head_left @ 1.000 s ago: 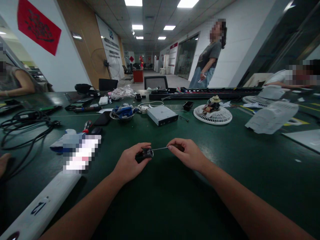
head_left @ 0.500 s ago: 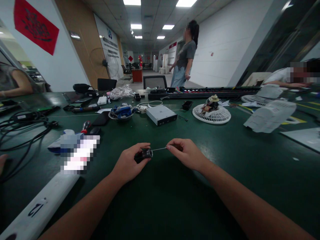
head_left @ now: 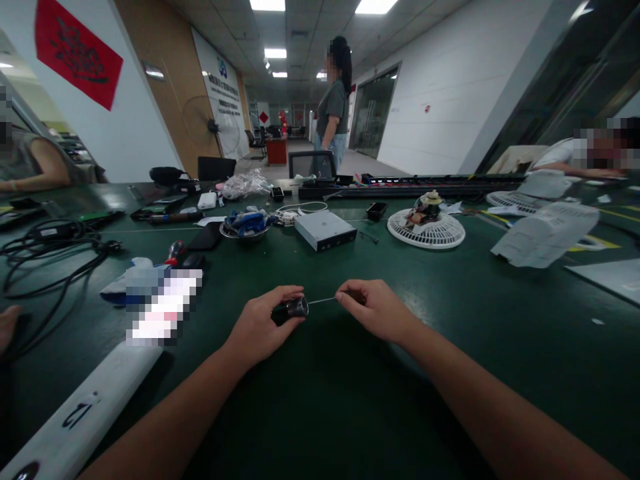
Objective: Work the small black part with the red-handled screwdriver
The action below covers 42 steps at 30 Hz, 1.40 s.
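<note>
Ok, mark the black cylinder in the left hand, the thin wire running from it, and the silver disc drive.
Black cylinder (head_left: pixel 290 309): head view, on its exposed end.
Thin wire (head_left: pixel 321 301): head view, on its bare span.
Silver disc drive (head_left: pixel 325 230): head view, on its top face.

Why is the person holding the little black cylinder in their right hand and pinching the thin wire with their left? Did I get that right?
Not quite, the hands are swapped. The head view shows the left hand holding the black cylinder, and the right hand pinching the thin wire.
</note>
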Motion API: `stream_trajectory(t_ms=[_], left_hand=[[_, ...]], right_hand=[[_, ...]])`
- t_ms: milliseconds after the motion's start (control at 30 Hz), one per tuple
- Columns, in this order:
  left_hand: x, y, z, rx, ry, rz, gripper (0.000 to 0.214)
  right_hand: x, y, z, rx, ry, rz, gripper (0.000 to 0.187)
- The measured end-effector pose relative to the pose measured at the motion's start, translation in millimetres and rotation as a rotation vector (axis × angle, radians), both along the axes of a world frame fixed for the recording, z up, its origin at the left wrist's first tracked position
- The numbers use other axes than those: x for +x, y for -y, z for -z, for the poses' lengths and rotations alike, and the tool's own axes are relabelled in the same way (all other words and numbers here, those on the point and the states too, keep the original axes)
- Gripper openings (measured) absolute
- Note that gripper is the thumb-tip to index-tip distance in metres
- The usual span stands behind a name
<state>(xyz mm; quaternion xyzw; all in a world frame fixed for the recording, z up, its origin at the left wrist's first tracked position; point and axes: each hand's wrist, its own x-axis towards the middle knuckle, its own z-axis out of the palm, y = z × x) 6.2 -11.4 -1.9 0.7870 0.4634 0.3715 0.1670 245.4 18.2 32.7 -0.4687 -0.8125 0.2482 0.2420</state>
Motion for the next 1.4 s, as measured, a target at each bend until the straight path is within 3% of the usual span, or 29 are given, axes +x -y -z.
stream_trajectory(t_ms=[200,300,400,500,600,767,933,1067,1233,1400], left_hand=[[0.8,0.7,-1.6,0.021,-0.004,0.003,0.048],[0.9,1.5,-2.8,0.037,0.007,-0.017,0.047],[0.3,1.4,-2.7,0.051,-0.002,-0.038,0.046],[-0.1,0.9,-1.9,0.054,-0.012,-0.052,0.046],[0.4,0.7,-1.8,0.049,0.009,-0.063,0.048],[0.4,0.2,-1.2,0.066,0.011,-0.064,0.047],[0.1,-0.2,-0.7,0.071,0.008,-0.076,0.050],[0.0,0.0,-1.5,0.089,-0.007,-0.067,0.045],[-1.1,-0.5,-0.7,0.094,0.005,-0.076,0.045],[-1.9,-1.3,-0.1,0.098,-0.007,-0.084,0.045]], right_hand=[[1.3,2.0,-3.0,-0.052,-0.006,-0.083,0.027],[1.4,0.1,-0.7,-0.047,-0.079,-0.049,0.028],[0.7,-0.1,0.0,-0.015,-0.016,-0.009,0.028],[1.0,1.1,-1.2,-0.021,0.069,-0.035,0.030],[1.5,0.7,-1.4,-0.043,0.016,-0.074,0.032],[0.4,-0.3,-0.9,-0.020,0.056,-0.020,0.029],[0.8,0.5,-1.1,-0.043,0.014,-0.080,0.032],[-0.2,0.4,-0.7,-0.017,0.079,-0.008,0.032],[-0.4,1.8,-2.9,-0.069,0.076,-0.082,0.035],[-0.4,1.3,-3.0,-0.050,0.121,-0.051,0.036]])
